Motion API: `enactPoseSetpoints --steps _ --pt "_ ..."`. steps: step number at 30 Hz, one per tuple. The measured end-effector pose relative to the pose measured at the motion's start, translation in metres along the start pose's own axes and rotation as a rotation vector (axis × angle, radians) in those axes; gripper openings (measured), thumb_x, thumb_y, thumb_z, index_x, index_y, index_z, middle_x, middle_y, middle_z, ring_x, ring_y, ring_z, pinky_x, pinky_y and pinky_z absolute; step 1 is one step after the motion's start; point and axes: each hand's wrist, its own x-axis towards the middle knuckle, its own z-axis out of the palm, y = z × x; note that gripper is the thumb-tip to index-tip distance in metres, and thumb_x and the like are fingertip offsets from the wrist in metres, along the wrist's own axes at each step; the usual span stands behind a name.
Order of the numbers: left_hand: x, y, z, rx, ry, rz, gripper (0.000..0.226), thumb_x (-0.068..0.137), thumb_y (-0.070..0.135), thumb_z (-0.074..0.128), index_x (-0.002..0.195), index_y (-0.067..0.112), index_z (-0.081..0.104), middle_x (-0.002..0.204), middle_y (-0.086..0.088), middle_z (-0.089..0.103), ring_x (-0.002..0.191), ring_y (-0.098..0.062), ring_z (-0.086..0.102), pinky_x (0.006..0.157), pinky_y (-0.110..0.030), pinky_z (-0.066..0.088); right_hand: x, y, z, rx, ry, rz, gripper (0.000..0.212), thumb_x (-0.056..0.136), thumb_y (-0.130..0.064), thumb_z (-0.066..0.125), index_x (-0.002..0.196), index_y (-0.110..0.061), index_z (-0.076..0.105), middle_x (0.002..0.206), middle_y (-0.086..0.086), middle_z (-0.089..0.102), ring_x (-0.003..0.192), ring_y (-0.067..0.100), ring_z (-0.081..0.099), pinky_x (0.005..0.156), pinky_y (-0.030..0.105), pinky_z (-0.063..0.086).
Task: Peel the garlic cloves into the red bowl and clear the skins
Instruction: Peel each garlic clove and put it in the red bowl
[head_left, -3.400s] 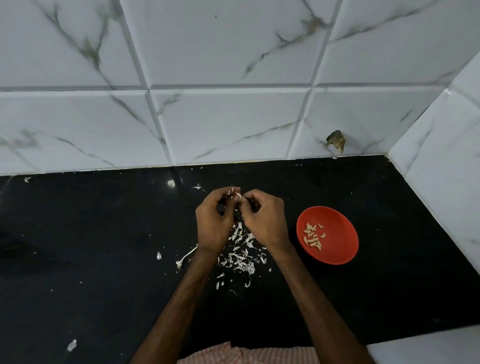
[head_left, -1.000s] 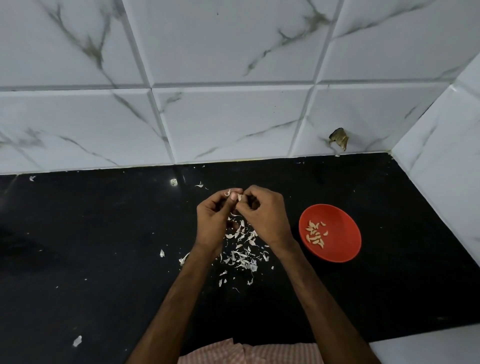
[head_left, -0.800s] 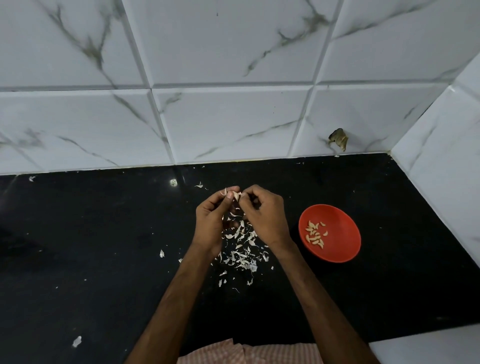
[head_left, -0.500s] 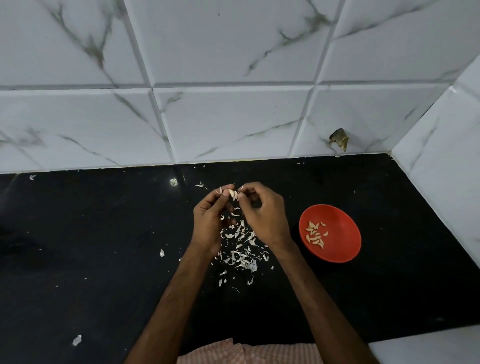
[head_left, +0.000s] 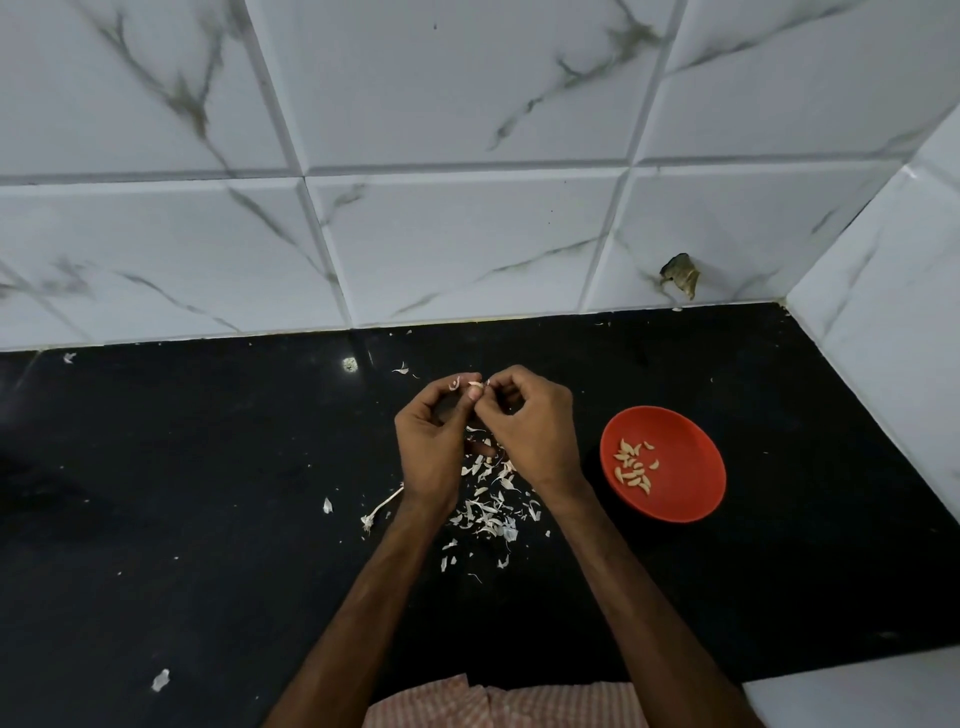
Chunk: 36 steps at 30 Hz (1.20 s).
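My left hand (head_left: 434, 441) and my right hand (head_left: 530, 423) meet over the black counter (head_left: 208, 467), both pinching one small garlic clove (head_left: 475, 385) between their fingertips. A scrap of skin (head_left: 455, 383) clings to a left fingertip. Below the hands lies a heap of white garlic skins (head_left: 491, 501). The red bowl (head_left: 685, 467) stands to the right of my right hand and holds several peeled cloves (head_left: 635, 466).
A thin garlic stem (head_left: 382, 508) lies left of the heap, with stray skin flakes (head_left: 160, 679) scattered over the counter. White marble tiles close the back and right side. A chipped hole (head_left: 680, 273) marks the back wall. A white ledge (head_left: 852, 691) is at the front right.
Both hands stay joined on the clove, shifting slightly up and away over the heap. The stem left of the heap shows again from behind my left wrist.
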Motion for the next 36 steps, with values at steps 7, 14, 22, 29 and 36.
enactPoseSetpoints --steps 7,14,22,29,36 --pt "-0.002 0.000 0.004 -0.049 0.014 -0.058 0.018 0.096 0.005 0.062 0.110 -0.005 0.067 0.097 -0.013 0.072 0.081 -0.021 0.073 0.045 -0.031 0.056 0.001 0.001 0.002 -0.108 0.000 -0.086 0.021 0.088 -0.032 0.062 0.083 -0.011 0.063 0.072 -0.004 0.062 0.063 0.012 0.060 0.057 0.039 0.054" --pt "0.004 0.003 -0.004 -0.031 -0.032 -0.130 0.021 0.100 0.008 0.057 0.116 0.002 0.068 0.105 -0.013 0.074 0.092 -0.027 0.072 0.055 -0.038 0.061 0.002 -0.001 0.004 -0.183 0.001 -0.144 0.010 0.087 -0.016 0.068 0.083 -0.012 0.060 0.073 -0.005 0.057 0.062 0.010 0.052 0.056 0.038 0.051" --pt "0.004 -0.003 -0.005 -0.002 -0.067 -0.034 0.024 0.096 0.004 0.062 0.119 0.001 0.067 0.110 -0.016 0.074 0.100 -0.030 0.072 0.062 -0.035 0.062 0.001 -0.002 0.001 0.038 -0.003 -0.026 0.007 0.090 -0.016 0.071 0.088 -0.012 0.065 0.078 -0.008 0.064 0.070 0.008 0.064 0.063 0.018 0.052" --pt "0.005 -0.001 -0.008 0.023 -0.015 -0.010 0.024 0.091 0.003 0.069 0.114 0.008 0.071 0.095 -0.008 0.072 0.075 -0.015 0.063 0.051 -0.022 0.050 0.002 0.003 -0.001 0.109 0.048 0.026 0.017 0.098 -0.011 0.052 0.084 -0.011 0.061 0.069 -0.006 0.057 0.062 0.023 0.058 0.054 0.052 0.054" --pt "0.007 -0.002 -0.011 0.035 -0.014 0.014 0.023 0.089 0.001 0.071 0.109 0.011 0.073 0.097 -0.009 0.071 0.079 -0.015 0.063 0.050 -0.019 0.047 0.006 0.007 -0.009 -0.112 0.023 -0.007 0.025 0.088 -0.011 0.073 0.072 -0.012 0.054 0.067 -0.004 0.053 0.060 0.011 0.051 0.057 0.018 0.042"
